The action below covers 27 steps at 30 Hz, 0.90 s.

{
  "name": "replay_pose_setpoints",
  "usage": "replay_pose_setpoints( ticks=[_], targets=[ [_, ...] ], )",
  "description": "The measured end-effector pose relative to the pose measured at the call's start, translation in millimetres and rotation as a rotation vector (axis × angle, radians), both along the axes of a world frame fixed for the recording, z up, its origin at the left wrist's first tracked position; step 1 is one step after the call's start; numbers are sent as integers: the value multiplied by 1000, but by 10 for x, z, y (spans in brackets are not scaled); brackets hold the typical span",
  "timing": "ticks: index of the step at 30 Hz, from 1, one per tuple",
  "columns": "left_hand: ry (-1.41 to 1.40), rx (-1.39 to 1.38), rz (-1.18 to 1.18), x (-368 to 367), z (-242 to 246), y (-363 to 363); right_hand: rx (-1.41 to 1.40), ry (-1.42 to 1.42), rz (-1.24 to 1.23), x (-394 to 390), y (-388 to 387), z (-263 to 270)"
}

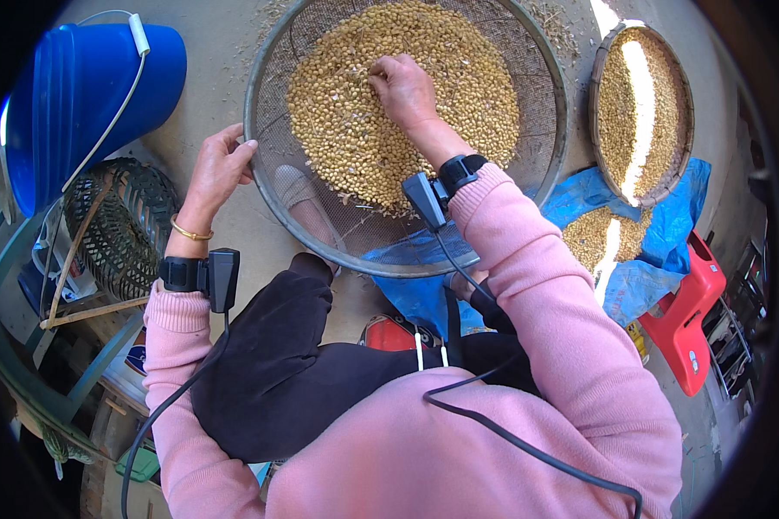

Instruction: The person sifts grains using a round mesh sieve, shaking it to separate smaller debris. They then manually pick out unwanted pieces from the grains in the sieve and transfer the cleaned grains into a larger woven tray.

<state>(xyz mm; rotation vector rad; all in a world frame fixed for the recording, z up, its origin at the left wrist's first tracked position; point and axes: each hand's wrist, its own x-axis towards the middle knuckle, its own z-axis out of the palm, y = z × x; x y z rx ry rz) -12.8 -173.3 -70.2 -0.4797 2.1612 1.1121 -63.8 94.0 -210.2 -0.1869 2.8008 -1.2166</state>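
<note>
A large round wire-mesh sieve (267, 188) holds a heap of yellow soybeans (344, 123) mixed with bits of dry stalk and husk. On the left side of its rim rests my left hand (217, 165), thumb over the top edge and fingers around the outside. My right hand (406, 91) is over the upper middle of the heap. Its thumb and fingertips are pinched together at the beans; whether a scrap is between them is hidden. Through the mesh a foot shows below the sieve.
At right, a round woven tray (594, 104) of beans stands by a blue plastic sheet (649, 285) with more beans and a red plastic stool (688, 318). A blue bucket (117, 78) and dark woven basket (120, 227) are at left. Cables run from both wrists.
</note>
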Motion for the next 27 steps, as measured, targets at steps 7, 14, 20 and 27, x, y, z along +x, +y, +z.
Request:
replay_pose_setpoints(
  ticks=[7, 14, 20, 27],
  targets=[
    [6, 12, 12, 6, -16, -1, -609, -538, -258, -53, 106, -11],
    [40, 10, 38, 18, -1, 31, -1280, -997, -462, -27, 301, 47],
    [32, 0, 35, 21, -20, 14, -1594, -1105, -301, 84, 463, 49],
    [-7, -1, 15, 23, -39, -7, -1683, -1057, -212, -9, 1182, 105]
  ],
)
